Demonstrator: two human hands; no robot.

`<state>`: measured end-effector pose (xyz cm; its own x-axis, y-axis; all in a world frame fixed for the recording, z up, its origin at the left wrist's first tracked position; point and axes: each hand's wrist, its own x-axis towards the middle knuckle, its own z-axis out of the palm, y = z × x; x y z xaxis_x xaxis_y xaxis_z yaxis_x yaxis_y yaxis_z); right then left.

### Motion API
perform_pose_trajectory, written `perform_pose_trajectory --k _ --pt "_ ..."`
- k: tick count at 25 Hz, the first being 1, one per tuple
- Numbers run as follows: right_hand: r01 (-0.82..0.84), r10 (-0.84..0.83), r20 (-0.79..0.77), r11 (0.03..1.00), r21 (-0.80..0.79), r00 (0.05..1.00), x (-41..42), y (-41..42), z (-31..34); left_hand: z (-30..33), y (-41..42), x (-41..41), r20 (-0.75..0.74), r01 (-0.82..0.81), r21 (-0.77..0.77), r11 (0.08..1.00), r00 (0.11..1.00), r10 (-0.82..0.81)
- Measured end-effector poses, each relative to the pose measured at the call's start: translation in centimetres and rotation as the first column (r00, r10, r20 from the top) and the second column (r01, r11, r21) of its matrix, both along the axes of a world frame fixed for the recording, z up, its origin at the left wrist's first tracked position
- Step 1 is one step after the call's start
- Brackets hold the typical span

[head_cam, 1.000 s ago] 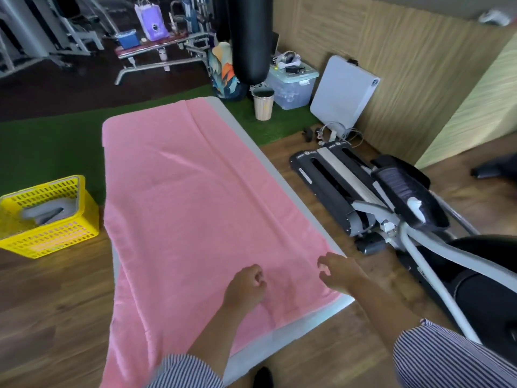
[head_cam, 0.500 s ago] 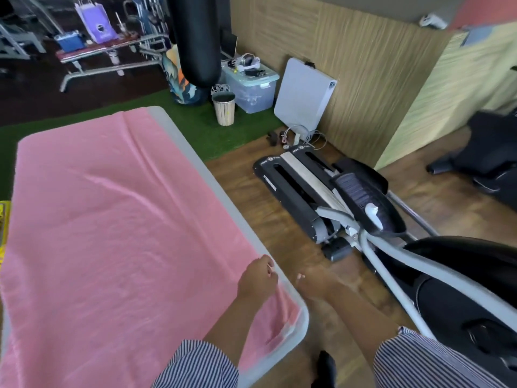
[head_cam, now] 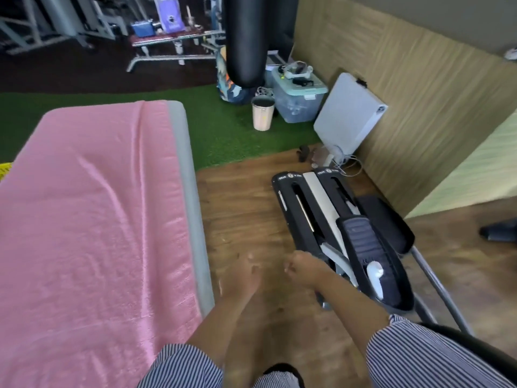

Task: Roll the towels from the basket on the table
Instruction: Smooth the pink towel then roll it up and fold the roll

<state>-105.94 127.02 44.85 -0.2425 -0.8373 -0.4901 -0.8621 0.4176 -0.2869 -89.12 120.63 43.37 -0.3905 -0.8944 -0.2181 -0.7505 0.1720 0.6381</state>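
A pink towel (head_cam: 92,219) lies spread flat over the grey table (head_cam: 193,208), filling the left half of the view. Both of my hands are off the table, to its right, above the wooden floor. My left hand (head_cam: 243,275) is blurred, its fingers relaxed and pointing forward, just past the table's right edge. My right hand (head_cam: 305,268) hovers beside it with loosely curled fingers. Neither hand holds anything. Only a yellow sliver of the basket (head_cam: 5,169) shows at the left border.
A black and white elliptical trainer (head_cam: 344,233) stands on the floor close to my right hand. Further back are a paper bin (head_cam: 262,113), a clear storage box (head_cam: 298,99), a hanging punch bag (head_cam: 246,37) and a white panel (head_cam: 347,121) against the wooden wall.
My view swung to the right, so the towel and table slid left. Both hands left the towel's near right corner and now hang over the floor beside the table.
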Motion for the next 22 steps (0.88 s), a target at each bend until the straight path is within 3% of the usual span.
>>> perform_pose_trajectory --k 3,9,15,22 --pt "-0.131 0.131 -0.005 0.991 -0.017 0.991 -1.9 -4.9 1.3 0.2 -2.9 -1.7 0.000 -0.141 0.006 0.990 0.990 0.141" --pt "-0.369 0.367 -0.050 0.929 -0.039 0.929 -5.8 -15.1 1.7 1.2 -10.4 -6.1 0.098 -0.280 0.056 0.958 0.957 0.274" --pt "-0.421 0.421 -0.012 0.905 -0.061 0.907 -10.0 -29.1 1.5 2.1 -22.9 -7.8 0.132 -0.456 -0.011 0.890 0.881 0.454" --pt "-0.541 0.526 -0.126 0.822 -0.180 0.841 -12.3 -43.8 2.7 1.9 -31.6 -4.3 0.185 -0.599 -0.048 0.799 0.781 0.597"
